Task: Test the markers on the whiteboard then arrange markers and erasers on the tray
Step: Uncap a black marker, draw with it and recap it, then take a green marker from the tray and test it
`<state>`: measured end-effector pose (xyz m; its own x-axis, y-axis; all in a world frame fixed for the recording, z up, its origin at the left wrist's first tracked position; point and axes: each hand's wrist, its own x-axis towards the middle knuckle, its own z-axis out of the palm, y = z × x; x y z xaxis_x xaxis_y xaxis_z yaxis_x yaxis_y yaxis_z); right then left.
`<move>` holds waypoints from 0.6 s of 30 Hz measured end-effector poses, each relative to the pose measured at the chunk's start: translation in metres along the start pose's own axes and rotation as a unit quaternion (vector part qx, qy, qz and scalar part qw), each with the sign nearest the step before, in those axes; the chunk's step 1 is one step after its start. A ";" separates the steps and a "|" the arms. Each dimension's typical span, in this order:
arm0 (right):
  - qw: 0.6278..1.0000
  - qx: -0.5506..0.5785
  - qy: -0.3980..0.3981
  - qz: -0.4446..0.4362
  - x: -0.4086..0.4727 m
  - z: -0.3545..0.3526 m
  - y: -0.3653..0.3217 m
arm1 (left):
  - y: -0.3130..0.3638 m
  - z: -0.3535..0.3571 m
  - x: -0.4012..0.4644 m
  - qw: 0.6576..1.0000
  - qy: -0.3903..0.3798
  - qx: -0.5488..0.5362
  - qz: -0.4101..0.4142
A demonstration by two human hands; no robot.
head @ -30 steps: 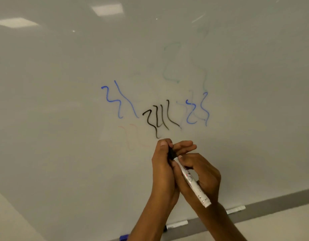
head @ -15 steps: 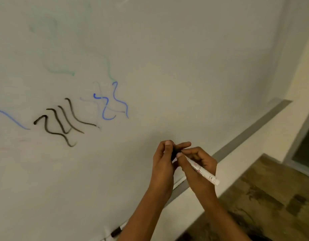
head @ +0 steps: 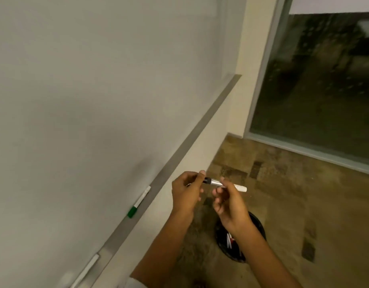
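White-barrelled, the marker (head: 225,184) lies nearly level in the air between both hands, out from the whiteboard (head: 86,90) and above the floor (head: 283,194). The left hand (head: 186,191) pinches its dark capped end between thumb and fingertips. The right hand (head: 229,201) pinches the barrel near its middle; the white tail sticks out past that hand to the right. The other right fingers curl loosely beneath.

The tray (head: 179,148) is a grey metal strip along the lower edge of the whiteboard. 2 items lie on it: a green marker (head: 139,201), cap toward the lower left, to the left of the hands, and a white marker (head: 86,271) further down the tray; its cap colour cannot be told.

A black bin (head: 256,229) stands on the floor beneath the right forearm, with several marker-like sticks inside. A window (head: 316,80) fills the upper right.
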<state>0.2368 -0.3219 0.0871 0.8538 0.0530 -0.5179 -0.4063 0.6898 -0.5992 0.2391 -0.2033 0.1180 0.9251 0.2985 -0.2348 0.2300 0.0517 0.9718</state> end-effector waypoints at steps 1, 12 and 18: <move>0.999 0.025 0.026 0.037 0.008 -0.015 0.005 | -0.015 0.009 0.004 0.999 0.003 0.031 -0.015; 0.954 0.172 0.154 0.190 0.081 -0.141 0.030 | -0.112 0.075 0.022 0.974 -0.113 0.117 -0.160; 0.935 0.199 0.204 0.210 0.094 -0.137 0.042 | -0.109 0.044 0.049 0.969 -0.093 0.095 -0.210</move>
<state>0.2553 -0.3864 -0.0703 0.4186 0.1554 -0.8948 -0.4549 0.8886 -0.0585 0.2728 -0.2363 -0.0002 0.7718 0.1102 -0.6262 0.6336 -0.0495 0.7721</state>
